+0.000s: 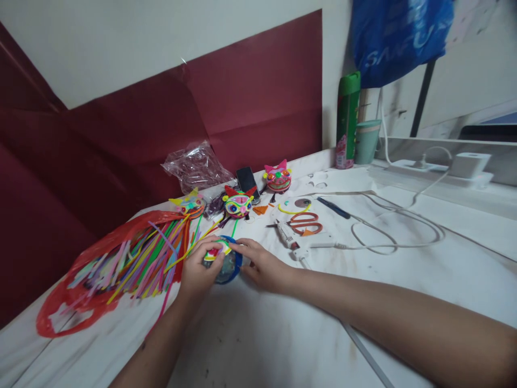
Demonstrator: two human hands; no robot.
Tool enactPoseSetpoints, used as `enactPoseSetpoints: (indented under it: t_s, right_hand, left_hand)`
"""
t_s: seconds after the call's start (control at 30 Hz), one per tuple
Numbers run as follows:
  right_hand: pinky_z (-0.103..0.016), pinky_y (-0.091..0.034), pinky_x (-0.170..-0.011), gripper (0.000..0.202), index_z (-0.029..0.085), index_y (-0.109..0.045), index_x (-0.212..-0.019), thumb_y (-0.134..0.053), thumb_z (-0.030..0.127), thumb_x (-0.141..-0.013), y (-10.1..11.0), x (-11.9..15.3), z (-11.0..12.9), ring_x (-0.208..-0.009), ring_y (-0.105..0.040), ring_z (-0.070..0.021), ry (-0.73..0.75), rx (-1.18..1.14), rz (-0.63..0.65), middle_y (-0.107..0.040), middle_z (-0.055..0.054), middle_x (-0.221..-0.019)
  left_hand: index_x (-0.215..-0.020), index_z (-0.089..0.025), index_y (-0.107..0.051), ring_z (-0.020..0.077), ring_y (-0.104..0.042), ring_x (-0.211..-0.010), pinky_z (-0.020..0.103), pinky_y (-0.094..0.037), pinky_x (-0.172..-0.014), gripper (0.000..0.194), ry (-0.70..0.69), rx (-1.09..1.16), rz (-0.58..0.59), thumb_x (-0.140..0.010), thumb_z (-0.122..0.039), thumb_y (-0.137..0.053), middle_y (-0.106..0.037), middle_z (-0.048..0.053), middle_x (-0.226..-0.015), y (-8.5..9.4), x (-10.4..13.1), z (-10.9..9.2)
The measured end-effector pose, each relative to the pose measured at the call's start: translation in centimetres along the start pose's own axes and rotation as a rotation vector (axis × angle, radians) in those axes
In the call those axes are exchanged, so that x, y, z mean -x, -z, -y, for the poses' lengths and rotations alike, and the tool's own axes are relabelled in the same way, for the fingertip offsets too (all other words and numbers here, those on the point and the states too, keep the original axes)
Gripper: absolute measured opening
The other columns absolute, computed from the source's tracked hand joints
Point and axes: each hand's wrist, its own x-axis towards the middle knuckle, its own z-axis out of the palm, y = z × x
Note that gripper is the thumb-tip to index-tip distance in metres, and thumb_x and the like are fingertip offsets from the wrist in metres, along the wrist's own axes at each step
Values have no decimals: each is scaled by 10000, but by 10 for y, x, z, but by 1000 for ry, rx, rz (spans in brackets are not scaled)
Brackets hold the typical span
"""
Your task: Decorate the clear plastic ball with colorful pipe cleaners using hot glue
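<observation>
Low over the near part of the table, both my hands hold a round craft piece with a blue rim and a greyish, see-through-looking side. On its top are bright yellow, white and red parts, partly covered by my fingers. My left hand wraps round its left side, thumb on the front. From the right, my right hand grips the blue rim, with its index finger lying on the top. Just behind stands a finished-looking animal-face craft with red ears; two similar ones, a yellow-eared face and a pink-eared face, stand nearby.
Left lies a red plastic bag with many coloured pipe cleaners. To the right are orange-handled scissors, a white glue gun, a dark blue pen-like tool and looped white cable. Behind are a phone and clear wrapping.
</observation>
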Motion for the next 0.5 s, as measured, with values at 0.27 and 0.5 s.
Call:
enactPoseSetpoints:
  t_s: [0.27,0.5]
  right_hand:
    - [-353,-511,-797,300,140,-638,-1143,-540,150,-860,91,-21,30,-929,-648,-227,-195,289,-76,-670,-128,-1097]
    - [-376,-478,-840,273,124,-702,-980,-645,122,-713,141,22,21,-1053,-581,-333,-322,863,345,-686,-172,-1014]
  left_hand:
    - [-819,-206,-634,251,-623,-1049,407,-451,-972,146,138,100,-9,-759,-338,-618,-679,84,-1055,2,0,14]
    - [-809,-209,-631,259,-620,-1063,404,-444,-981,163,193,155,-24,-742,-358,-625,-676,80,-1081,1,0,15]
